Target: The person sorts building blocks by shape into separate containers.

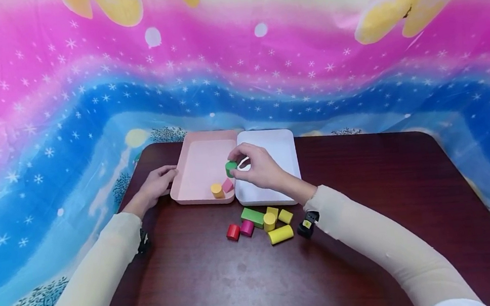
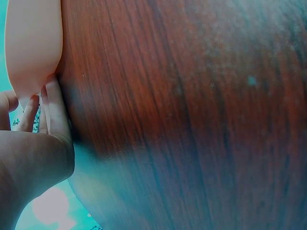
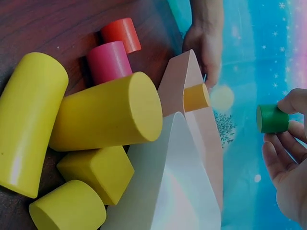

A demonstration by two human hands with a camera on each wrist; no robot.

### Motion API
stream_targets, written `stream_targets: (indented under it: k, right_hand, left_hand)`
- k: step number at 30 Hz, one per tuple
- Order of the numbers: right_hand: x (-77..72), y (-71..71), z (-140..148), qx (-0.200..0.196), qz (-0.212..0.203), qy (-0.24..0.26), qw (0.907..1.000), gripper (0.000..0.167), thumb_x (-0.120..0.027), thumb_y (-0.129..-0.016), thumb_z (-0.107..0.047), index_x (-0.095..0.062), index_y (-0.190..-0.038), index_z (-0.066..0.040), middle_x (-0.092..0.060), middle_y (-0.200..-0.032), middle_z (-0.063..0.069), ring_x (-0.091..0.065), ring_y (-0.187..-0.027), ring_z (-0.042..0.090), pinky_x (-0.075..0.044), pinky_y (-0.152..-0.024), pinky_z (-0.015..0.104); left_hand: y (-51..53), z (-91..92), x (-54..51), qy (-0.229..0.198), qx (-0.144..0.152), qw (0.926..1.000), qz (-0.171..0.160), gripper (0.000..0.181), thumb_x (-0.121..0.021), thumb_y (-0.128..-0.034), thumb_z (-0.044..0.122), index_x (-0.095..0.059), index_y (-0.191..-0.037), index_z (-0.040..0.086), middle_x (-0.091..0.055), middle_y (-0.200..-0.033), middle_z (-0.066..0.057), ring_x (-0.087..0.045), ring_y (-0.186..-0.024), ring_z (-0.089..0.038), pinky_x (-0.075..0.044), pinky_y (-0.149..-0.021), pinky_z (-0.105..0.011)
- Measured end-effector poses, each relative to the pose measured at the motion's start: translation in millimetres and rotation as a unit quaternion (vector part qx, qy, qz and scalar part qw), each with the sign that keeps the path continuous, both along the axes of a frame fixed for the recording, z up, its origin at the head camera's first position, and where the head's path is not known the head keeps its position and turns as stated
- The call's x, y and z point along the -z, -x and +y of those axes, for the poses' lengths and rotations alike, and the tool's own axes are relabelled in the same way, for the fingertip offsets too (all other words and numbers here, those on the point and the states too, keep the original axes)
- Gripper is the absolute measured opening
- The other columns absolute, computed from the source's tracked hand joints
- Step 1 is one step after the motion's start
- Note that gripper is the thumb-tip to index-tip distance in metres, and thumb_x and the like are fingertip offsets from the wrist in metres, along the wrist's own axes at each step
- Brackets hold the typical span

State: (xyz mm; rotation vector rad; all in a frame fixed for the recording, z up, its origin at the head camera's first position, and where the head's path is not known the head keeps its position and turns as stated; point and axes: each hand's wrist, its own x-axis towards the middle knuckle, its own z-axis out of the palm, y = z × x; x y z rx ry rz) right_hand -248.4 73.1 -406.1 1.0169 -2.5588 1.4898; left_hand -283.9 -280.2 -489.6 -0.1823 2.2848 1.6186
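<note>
A green cylinder block (image 1: 231, 169) is pinched between the thumb and fingers of my right hand (image 1: 259, 165), above the line where the two trays meet. The right wrist view shows the same green block (image 3: 272, 119) held clear of the trays. My left hand (image 1: 159, 185) touches the left side of the pink tray (image 1: 189, 167), its fingers (image 2: 56, 108) against the outer wall. Inside that tray, near its front right corner, are an orange cylinder (image 1: 217, 191) and a pink block (image 1: 227, 185). The white tray (image 1: 281, 169) stands directly to the right, partly hidden by my right hand.
In front of the trays lie a green rectangular block (image 1: 252, 217), a red cylinder (image 1: 233, 232), a magenta cylinder (image 1: 247, 228) and several yellow blocks, one a long cylinder (image 1: 280, 234). The dark wooden table (image 1: 367, 173) ends at a patterned cloth (image 1: 331, 71) behind.
</note>
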Motion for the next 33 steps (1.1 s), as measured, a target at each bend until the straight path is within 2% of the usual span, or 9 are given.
stream_targets:
  k: [9,20,29,33]
  right_hand:
    - [7.1,9.2,-1.0,0.011,-0.005,-0.007,0.9999,0.026,-0.079,-0.094,-0.007,-0.069,-0.117,-0.001,-0.068,-0.111,0.008,-0.069,-0.1,0.021,-0.06,-0.095,0.045]
    - [25.0,16.4,-2.2,0.029,-0.029,-0.021,0.9989,0.026,-0.079,-0.095,-0.009,-0.068,-0.118,-0.003,-0.068,-0.111,0.008,-0.069,-0.102,0.021,-0.06,-0.095,0.038]
    - [37.2,17.7,-3.3,0.024,-0.042,-0.018,0.9987,0.025,-0.079,-0.094,-0.009,-0.069,-0.116,-0.003,-0.068,-0.11,0.008,-0.07,-0.102,0.025,-0.06,-0.096,0.045]
    - [40.7,17.1,-4.6,0.024,-0.048,-0.024,0.9983,0.026,-0.08,-0.095,-0.01,-0.069,-0.117,-0.004,-0.068,-0.11,0.007,-0.069,-0.102,0.024,-0.06,-0.096,0.041]
  left_hand:
    - [-1.4,0.4,-1.0,0.004,-0.001,0.9999,0.009,0.055,-0.049,-0.1135,0.038,-0.045,-0.162,0.013,-0.052,-0.153,-0.02,-0.059,-0.132,-0.036,-0.059,-0.099,-0.04]
    - [-1.6,1.1,-0.2,0.002,-0.001,1.0,0.01,0.054,-0.048,-0.1141,0.035,-0.044,-0.162,0.011,-0.052,-0.153,-0.02,-0.057,-0.134,-0.036,-0.054,-0.106,-0.048]
    - [-2.3,-0.2,1.1,0.001,-0.001,0.9999,0.015,0.055,-0.047,-0.1141,0.039,-0.044,-0.162,0.013,-0.052,-0.153,-0.018,-0.06,-0.131,-0.033,-0.058,-0.1,-0.042]
    - [-2.5,1.3,-0.2,0.004,0.001,0.9999,0.015,0.056,-0.048,-0.1139,0.04,-0.044,-0.163,0.013,-0.051,-0.154,-0.018,-0.06,-0.132,-0.033,-0.056,-0.103,-0.044]
